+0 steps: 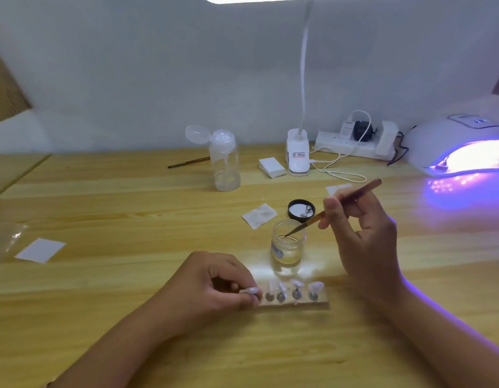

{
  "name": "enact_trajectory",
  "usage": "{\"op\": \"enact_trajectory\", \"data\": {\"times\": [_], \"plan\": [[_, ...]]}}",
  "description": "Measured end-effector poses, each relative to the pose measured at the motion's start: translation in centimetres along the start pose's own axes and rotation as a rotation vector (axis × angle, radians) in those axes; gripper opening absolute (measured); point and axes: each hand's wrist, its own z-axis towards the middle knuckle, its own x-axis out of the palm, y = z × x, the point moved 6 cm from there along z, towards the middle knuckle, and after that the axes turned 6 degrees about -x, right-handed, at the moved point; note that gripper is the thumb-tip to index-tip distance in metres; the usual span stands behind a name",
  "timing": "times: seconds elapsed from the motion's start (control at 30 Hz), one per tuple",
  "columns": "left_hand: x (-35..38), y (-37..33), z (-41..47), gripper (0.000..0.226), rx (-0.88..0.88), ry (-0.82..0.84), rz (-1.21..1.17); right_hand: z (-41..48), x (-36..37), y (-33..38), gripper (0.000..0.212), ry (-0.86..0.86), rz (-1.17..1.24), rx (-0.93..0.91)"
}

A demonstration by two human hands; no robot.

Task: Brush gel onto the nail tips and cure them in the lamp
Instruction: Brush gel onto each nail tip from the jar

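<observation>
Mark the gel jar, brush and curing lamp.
gel jar (pixel 287 254): head view, glass wall.
brush (pixel 366 188): head view, upper handle.
curing lamp (pixel 438 135): head view, white dome.

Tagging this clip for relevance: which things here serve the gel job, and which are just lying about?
In use: brush, gel jar, nail tips, wooden strip, curing lamp.
Lying about: pump bottle, spare brush, power strip, desk lamp, paper squares.
</observation>
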Motion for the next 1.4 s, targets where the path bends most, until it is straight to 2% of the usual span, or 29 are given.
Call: {"op": "enact_trajectory", "data": {"times": [0.17, 0.33, 0.5, 0.8, 1.17, 1.4], "plan": [[0.1, 0.1, 0.3, 0.007, 0.02, -0.046, -0.024, 0.0, 0.4, -0.3, 0.004, 0.051, -0.025, 0.005], [0.1, 0.5, 0.6, 0.007, 0.031, -0.067, -0.037, -0.1, 0.8, -0.7, 0.012, 0.082, -0.039, -0.003], [0.1, 0.5, 0.5, 0.012, 0.03, -0.112, -0.048, -0.2, 0.9, -0.7, 0.009, 0.105, -0.041, -0.012], [-0.1, 0.3, 0.3, 0.012, 0.038, -0.022, -0.071, -0.4, 1.3, -0.5, 0.007, 0.148, -0.027, 0.006], [-0.1, -0.3, 0.1, 0.007, 0.09, -0.077, -0.016, -0.4, 0.3, -0.3, 0.011, 0.026, 0.002, -0.073], [0.0, -1.7, -0.4, 0.01, 0.235, -0.121, 0.201, -0.4, -0.4, 0.1, 0.006, -0.037, -0.017, -0.079]]}}
